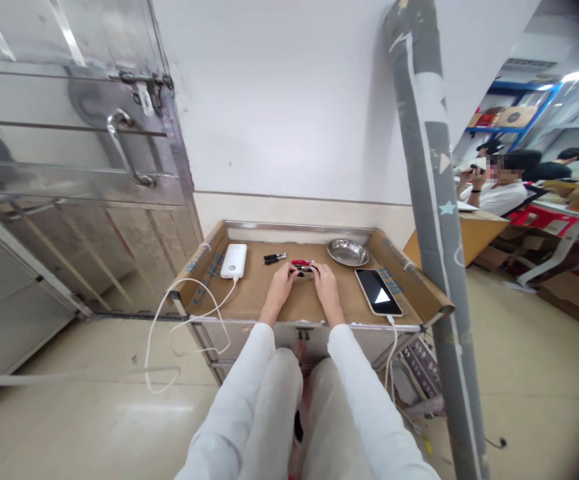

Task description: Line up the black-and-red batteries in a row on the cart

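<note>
Above the cardboard-lined bench top, my left hand [280, 284] and my right hand [326, 285] face each other with fingertips pinched. Between them is a slim black and silver pen-like piece [303, 269], one end in each hand; its exact kind is too small to make out. Just behind the fingers lie slim red pieces [301, 263], partly hidden. To their left is a small bunch of black and silver pen-like pieces [274, 258]. A shallow steel dish [348, 253] stands behind my right hand, to its right.
A white power bank [234, 261] with a cable lies left. Right, a phone [378, 292] is plugged into another cable. Cardboard sides [409, 283] edge the bench. A grey wrapped pole [434, 200] stands right, a metal door [94, 147] left. Other people sit far right.
</note>
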Tool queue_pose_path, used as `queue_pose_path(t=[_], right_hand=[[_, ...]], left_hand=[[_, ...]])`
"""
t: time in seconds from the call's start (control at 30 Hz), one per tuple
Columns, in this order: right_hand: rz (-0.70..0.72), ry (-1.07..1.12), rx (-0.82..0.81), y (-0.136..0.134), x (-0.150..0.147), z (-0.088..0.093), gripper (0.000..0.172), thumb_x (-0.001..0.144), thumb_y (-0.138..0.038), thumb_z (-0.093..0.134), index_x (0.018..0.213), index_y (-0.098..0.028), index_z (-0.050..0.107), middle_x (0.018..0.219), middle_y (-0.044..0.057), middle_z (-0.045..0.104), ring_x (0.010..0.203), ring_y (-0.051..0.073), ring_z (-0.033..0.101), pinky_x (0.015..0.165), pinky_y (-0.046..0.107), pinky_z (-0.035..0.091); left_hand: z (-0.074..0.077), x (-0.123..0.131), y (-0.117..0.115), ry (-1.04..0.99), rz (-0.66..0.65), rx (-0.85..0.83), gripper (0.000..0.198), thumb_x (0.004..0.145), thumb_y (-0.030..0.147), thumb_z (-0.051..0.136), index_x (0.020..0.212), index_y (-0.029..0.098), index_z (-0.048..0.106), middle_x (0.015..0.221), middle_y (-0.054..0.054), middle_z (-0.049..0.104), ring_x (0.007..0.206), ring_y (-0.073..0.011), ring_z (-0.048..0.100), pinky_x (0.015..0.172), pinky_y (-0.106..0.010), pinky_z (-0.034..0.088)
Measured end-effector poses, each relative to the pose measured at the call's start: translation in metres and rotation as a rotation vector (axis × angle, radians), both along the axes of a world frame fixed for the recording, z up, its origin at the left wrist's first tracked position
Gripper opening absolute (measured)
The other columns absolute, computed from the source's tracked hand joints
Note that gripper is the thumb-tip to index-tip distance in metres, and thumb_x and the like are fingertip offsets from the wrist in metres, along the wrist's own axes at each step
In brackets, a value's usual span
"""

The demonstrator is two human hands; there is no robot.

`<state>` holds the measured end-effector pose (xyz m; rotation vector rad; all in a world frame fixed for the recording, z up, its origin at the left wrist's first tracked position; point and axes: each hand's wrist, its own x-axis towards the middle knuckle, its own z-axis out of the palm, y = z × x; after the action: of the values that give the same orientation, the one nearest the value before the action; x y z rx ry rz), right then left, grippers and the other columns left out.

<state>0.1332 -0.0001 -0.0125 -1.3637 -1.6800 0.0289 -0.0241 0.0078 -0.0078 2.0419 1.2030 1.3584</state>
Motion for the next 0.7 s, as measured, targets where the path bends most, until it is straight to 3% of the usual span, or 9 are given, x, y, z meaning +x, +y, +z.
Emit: queue_pose_path(t=[0.1,0.3,0.5,0.7], right_hand=[[0.088,-0.066,-0.011,0.001,-0.002,-0.001,0.029,0.092,-0.023,0.037,0.104,-0.018,0.063,0.101,0.010,0.062,0.098,0.020,0.057,0.091,0.036,0.044],[0.163,-0.140,-0.056,0.006,-0.004,-0.008,0.027,0.087,-0.018,0.046,0.110,-0.021,0.060,0.106,0.008,0.059,0.100,0.020,0.056,0.091,0.035,0.046],[0.088,-0.162,-0.078,0.005,-0.003,-0.011,0.021,0.088,-0.019,0.044,0.099,-0.020,0.062,0.102,0.008,0.056,0.094,0.020,0.056,0.086,0.035,0.047],[-0.007,-0.319,-0.084,0.002,-0.003,-0.005,0.020,0.089,-0.022,0.045,0.096,-0.020,0.063,0.099,0.009,0.058,0.092,0.021,0.053,0.086,0.035,0.043]], left_hand=[[-0.002,0.003,0.001,0.117,-0.004,-0.003,0.004,0.086,0.016,0.050,0.086,0.018,0.053,0.089,-0.004,0.060,0.087,-0.0167,0.058,0.083,-0.032,0.046],[-0.004,0.009,0.005,0.279,0.137,-0.066,0.015,0.087,0.008,0.041,0.092,0.017,0.052,0.099,-0.008,0.052,0.086,-0.0162,0.059,0.083,-0.033,0.047],[-0.010,0.010,0.008,0.319,0.098,0.053,0.017,0.087,0.009,0.040,0.096,0.017,0.053,0.098,-0.008,0.051,0.094,-0.0179,0.056,0.090,-0.036,0.045],[-0.010,0.011,0.010,0.358,0.081,0.051,0.011,0.089,0.015,0.043,0.089,0.018,0.053,0.095,-0.006,0.053,0.095,-0.0181,0.054,0.089,-0.035,0.045]])
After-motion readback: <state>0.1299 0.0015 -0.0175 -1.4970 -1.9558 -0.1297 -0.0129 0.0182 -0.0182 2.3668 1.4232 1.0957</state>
